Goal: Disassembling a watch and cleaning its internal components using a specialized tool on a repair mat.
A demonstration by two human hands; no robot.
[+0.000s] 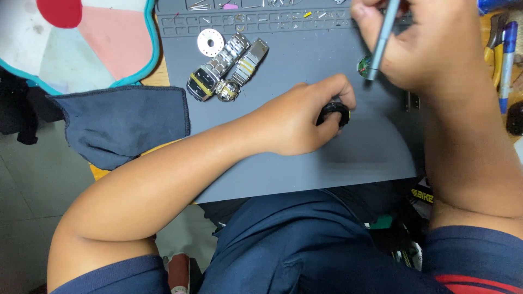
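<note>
In the head view, the left hand [297, 117] is curled with its fingertips pinching a small round black watch case [333, 112] that sits on the grey rubber work mat [305, 163], near the mat's middle. The right hand [422, 46] is closed in a pen-like grip around a slim grey metal tool [382, 38], held tilted with its tip down. Just beside that tip, on the mat, lies a small round green-and-red watch movement [363, 66], a little above and to the right of the black case. Whether the tip touches the movement cannot be told.

Toward the mat's upper left lie two steel-band wristwatches [226, 68] side by side, touching, one with a dark square face. Just above them is a white round perforated disc [210, 42]. Left of the mat a dark blue cloth [128, 122] is draped over the wooden table edge, with a pink, red and teal-rimmed pad [81, 41] above it. Pliers and a blue pen [506, 60] lie at the far right
</note>
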